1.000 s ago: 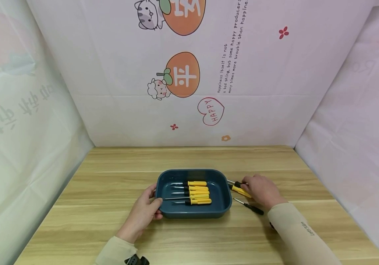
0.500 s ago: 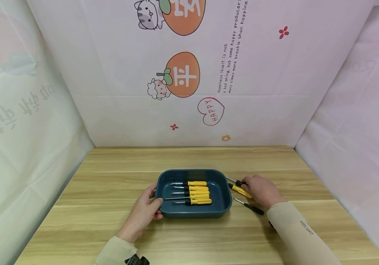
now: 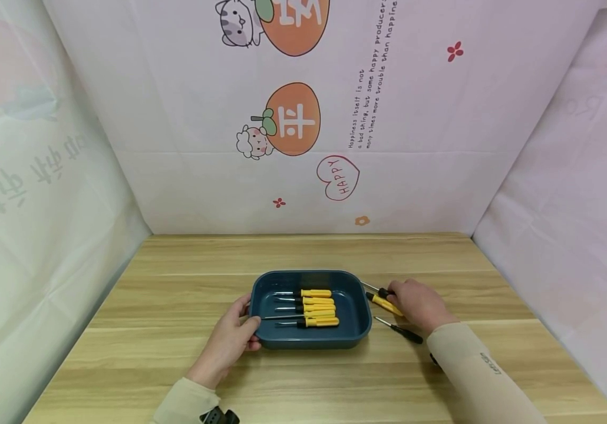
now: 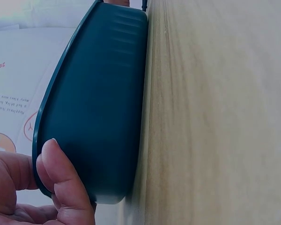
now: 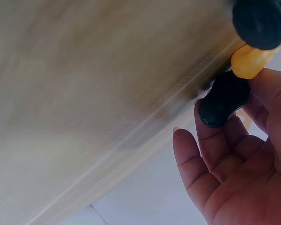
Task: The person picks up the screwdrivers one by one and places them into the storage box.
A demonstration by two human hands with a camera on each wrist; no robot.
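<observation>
While the left hand point(image 3: 229, 335) grips the rounded teal tray point(image 3: 311, 343), the right hand point(image 3: 421, 305) pinches a black-handled screwdriver point(image 5: 225, 99).

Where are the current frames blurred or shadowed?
Head: tray and screwdrivers fairly sharp, soft shadow by the right forearm. Left wrist: table grain smeared, tray's side dim. Right wrist: table blurred, dark shadow beside the black handle.

Head view faces forward, down; tilted wrist views sit close, all sharing the table point(image 3: 303, 386).
</observation>
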